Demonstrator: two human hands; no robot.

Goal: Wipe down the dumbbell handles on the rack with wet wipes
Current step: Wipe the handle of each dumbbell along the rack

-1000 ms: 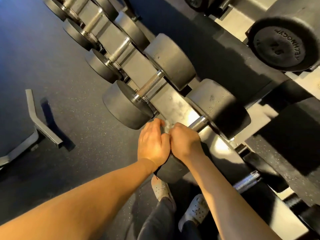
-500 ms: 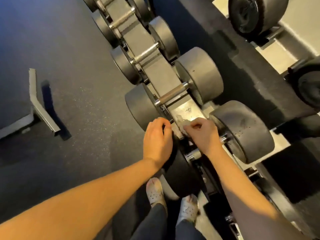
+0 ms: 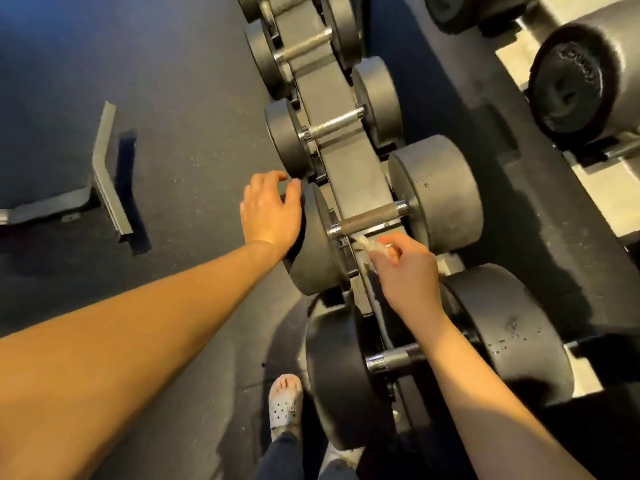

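Dumbbell (image 3: 571, 88) lettering blurred; right hand (image 3: 408, 271) pinches wipe (image 3: 363, 244).

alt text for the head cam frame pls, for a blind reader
Looking down at a dumbbell rack, the person's right hand pinches a wet wipe close beside one dumbbell's knurled handle. The left hand, fingers relaxed, lies at that dumbbell's outer head.

The dumbbell handle (image 3: 367, 221) is dull knurled metal, rough, with glossy chrome collars (image 3: 401, 206). The dumbbell heads (image 3: 438, 195) look like matt dark rubber, scuffed and pitted. The rack (image 3: 346, 164) is smooth grey painted metal. At 6 o'clock from the handle, the wet wipe (image 3: 363, 242) is pale and crumpled. At 9 o'clock, the floor (image 3: 156, 81) is matt and flecked.
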